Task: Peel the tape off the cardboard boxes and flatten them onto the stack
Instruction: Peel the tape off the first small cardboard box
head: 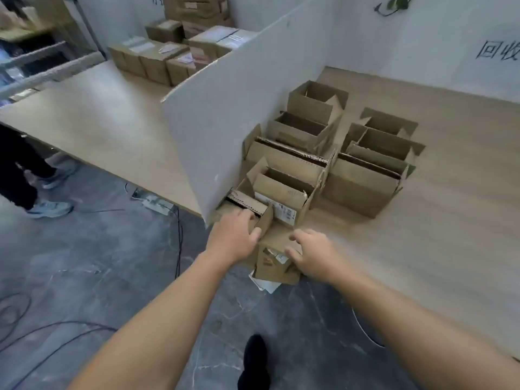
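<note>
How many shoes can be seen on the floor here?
3: a grey sneaker and a second sneaker at far left, a black shoe at bottom centre. Another may be hidden.

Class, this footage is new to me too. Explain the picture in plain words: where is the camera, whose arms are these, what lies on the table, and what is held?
No machine here: a person wears one camera on the head, looking forward and down, so both bare arms are the wearer's own. On the wooden table, right of a white divider board, stand open cardboard boxes. Closed boxes sit beyond the divider. At the table's near edge the left hand and right hand both grip the nearest box.
</note>
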